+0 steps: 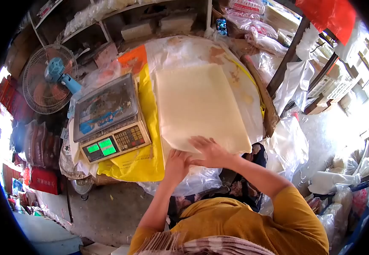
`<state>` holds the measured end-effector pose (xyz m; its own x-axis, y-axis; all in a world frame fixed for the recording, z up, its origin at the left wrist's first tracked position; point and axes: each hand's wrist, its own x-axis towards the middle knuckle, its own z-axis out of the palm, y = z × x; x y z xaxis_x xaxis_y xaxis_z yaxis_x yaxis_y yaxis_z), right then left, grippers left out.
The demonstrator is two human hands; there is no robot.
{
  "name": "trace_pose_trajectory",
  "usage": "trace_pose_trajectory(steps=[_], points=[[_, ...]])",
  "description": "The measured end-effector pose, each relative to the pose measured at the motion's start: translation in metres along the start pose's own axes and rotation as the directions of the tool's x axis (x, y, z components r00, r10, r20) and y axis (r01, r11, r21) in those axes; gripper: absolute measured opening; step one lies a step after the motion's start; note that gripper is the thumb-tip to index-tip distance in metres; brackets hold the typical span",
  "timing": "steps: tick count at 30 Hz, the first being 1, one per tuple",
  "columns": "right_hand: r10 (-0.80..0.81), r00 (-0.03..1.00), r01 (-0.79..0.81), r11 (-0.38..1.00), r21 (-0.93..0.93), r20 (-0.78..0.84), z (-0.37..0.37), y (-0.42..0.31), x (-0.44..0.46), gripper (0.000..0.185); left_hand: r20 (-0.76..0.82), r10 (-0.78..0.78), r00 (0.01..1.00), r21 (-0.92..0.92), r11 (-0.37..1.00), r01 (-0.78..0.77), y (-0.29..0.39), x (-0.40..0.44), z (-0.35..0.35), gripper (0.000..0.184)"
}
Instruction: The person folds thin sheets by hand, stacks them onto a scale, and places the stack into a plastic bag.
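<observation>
Right grip (210,152) is spread and loose, palm down over the near end of the pale sheets (201,106), while left grip (177,167) sits just beside it at their near left corner, fingers bent, and whether it pinches anything I can't tell! Those sheets stretch away ahead of both grips, the scale (108,111) just to their left, display lit green, on a yellow sack (150,159).

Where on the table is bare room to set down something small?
Free: the white cover behind the sheets and along their right side. Crowded: left, with the scale, and the near edge, with left hand and right hand.
</observation>
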<state>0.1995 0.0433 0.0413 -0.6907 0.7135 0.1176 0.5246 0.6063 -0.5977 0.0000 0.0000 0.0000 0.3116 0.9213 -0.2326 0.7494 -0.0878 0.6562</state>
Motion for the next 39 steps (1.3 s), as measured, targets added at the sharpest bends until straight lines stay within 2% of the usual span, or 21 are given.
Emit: trace_pose_trajectory(steps=[2, 5, 7, 9, 11, 15, 16, 18, 21, 24, 25, 27, 28, 29, 30, 31, 33, 34, 35, 37, 39], points=[[-0.049, 0.998, 0.024, 0.901, -0.432, -0.047, 0.016, 0.014, -0.008, 0.047, -0.027, -0.044, 0.999, 0.039, 0.998, 0.045, 0.018, 0.014, 0.005, 0.059], [0.067, 0.996, -0.085, 0.923, -0.375, -0.060, 0.007, 0.032, 0.003, 0.035, -0.409, 0.188, 0.893, 0.393, 0.919, -0.014, 0.018, 0.005, 0.020, 0.057], [0.074, 0.911, -0.110, 0.992, -0.067, -0.406, -0.063, 0.016, 0.018, 0.033, -0.406, 0.189, 0.894, 0.396, 0.918, -0.014, 0.017, 0.009, 0.026, 0.059], [0.029, 0.819, -0.131, 0.982, -0.137, -0.574, -0.133, -0.016, 0.033, 0.035, -0.392, 0.176, 0.903, 0.402, 0.916, -0.003, 0.016, 0.006, 0.024, 0.059], [-0.079, 0.784, -0.135, 0.947, -0.293, -0.616, -0.181, -0.063, 0.028, 0.034, -0.393, 0.170, 0.904, 0.404, 0.915, 0.004, 0.016, 0.007, 0.024, 0.060], [-0.486, 0.756, 0.165, 0.790, -0.590, -0.439, -0.159, -0.074, 0.002, 0.029, -0.386, 0.159, 0.909, 0.391, 0.920, 0.005, 0.023, 0.004, 0.019, 0.061], [-0.464, 0.778, 0.189, 0.817, -0.545, -0.425, -0.142, -0.075, -0.007, 0.031, -0.368, 0.077, 0.927, 0.091, 0.995, -0.047, 0.019, 0.005, 0.017, 0.060], [-0.410, 0.865, 0.218, 0.826, -0.519, -0.288, -0.102, -0.057, -0.023, 0.036, -0.265, -0.049, 0.963, -0.508, 0.856, -0.097, 0.004, 0.008, 0.008, 0.060], [-0.318, 0.941, 0.260, 0.898, -0.354, -0.115, -0.060, -0.035, -0.052, 0.036, -0.494, 0.256, 0.831, -0.124, 0.925, -0.359, -0.001, 0.009, -0.022, 0.046], [-0.236, 0.970, 0.223, 0.960, 0.170, 0.057, -0.076, -0.030, -0.070, 0.038, -0.558, 0.560, 0.612, 0.296, 0.824, -0.484, -0.010, -0.001, -0.042, 0.033], [-0.020, 0.967, -0.085, 0.913, 0.398, 0.253, -0.104, -0.037, -0.073, 0.039, -0.515, 0.453, 0.727, 0.105, 0.876, -0.472, -0.018, -0.007, -0.043, 0.029], [-0.091, 0.971, -0.079, 0.748, 0.659, 0.220, -0.129, 0.013, -0.084, 0.036, -0.345, 0.260, 0.902, -0.269, 0.893, -0.360, -0.029, -0.013, -0.043, 0.022], [-0.002, 0.992, -0.053, 0.901, 0.431, 0.127, -0.152, 0.015, -0.087, 0.041, -0.346, 0.323, 0.881, -0.314, 0.845, -0.433, -0.015, -0.021, -0.055, 0.020], [0.272, 0.949, -0.313, 0.863, 0.397, 0.156, -0.162, 0.030, -0.092, 0.052, -0.305, 0.213, 0.928, -0.432, 0.838, -0.334, -0.015, -0.022, -0.056, 0.019], [0.062, 0.996, -0.084, 0.926, 0.368, 0.071, -0.163, 0.059, -0.097, 0.055, -0.248, 0.106, 0.963, -0.539, 0.811, -0.228, -0.016, -0.023, -0.058, 0.019], [0.033, 0.997, -0.056, 0.935, 0.350, 0.072, -0.162, 0.062, -0.098, 0.050, -0.178, 0.003, 0.984, -0.634, 0.765, -0.117, -0.018, -0.023, -0.060, 0.018], [-0.031, 0.997, 0.006, 0.950, 0.313, 0.077, -0.156, 0.064, -0.103, 0.041, -0.260, -0.095, 0.961, -0.661, 0.743, -0.105, -0.024, -0.015, -0.058, 0.014], [0.142, 0.989, -0.117, 0.909, 0.401, -0.035, -0.123, 0.099, -0.113, 0.036, -0.325, -0.141, 0.935, -0.619, 0.779, -0.098, -0.021, -0.010, -0.059, 0.013], [0.276, 0.961, -0.269, 0.930, 0.252, 0.011, -0.121, 0.101, -0.103, 0.029, -0.390, -0.180, 0.903, -0.575, 0.813, -0.087, -0.020, -0.006, -0.060, 0.013], [0.483, 0.856, -0.362, 0.813, 0.455, -0.182, -0.107, 0.098, -0.078, 0.025, -0.374, -0.258, 0.891, -0.643, 0.765, -0.048, -0.030, 0.007, -0.059, 0.029], [0.564, 0.776, -0.443, 0.806, 0.392, -0.283, -0.087, 0.116, -0.053, 0.024, -0.455, -0.369, 0.810, -0.636, 0.772, -0.006, -0.016, 0.019, -0.054, 0.041]])
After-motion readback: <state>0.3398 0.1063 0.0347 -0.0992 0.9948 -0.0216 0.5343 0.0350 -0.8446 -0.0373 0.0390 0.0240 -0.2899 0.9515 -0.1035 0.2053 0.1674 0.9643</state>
